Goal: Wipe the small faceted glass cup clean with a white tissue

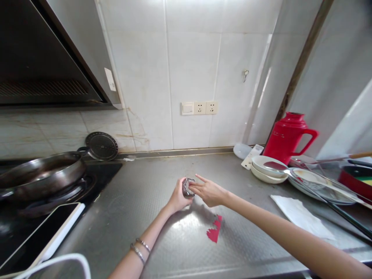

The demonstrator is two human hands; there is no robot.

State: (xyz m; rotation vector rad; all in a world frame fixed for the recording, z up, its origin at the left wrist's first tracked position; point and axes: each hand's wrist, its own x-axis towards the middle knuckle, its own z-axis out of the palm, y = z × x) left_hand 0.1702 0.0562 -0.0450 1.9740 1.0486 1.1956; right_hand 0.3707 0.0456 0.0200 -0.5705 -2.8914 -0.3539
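Silvery jar (pixel 185 190): long axis unclear tbh
Left hand (pixel 178 198): wrapped round its left side
Right hand (pixel 212 193): to its right, mostly open, fingers touching top

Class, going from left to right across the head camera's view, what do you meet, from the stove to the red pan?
Metal pan, round black disc, left hand, right hand, small white dish, red flask, red pan.

My silvery container (pixel 186 188) and bracelets (pixel 137 252) show above a gray, finely patterned counter (pixel 122 221); pinkish-red scrap (pixel 215 230) near, red flask (pixel 281 140) right, black stove (pixel 105 173) left.
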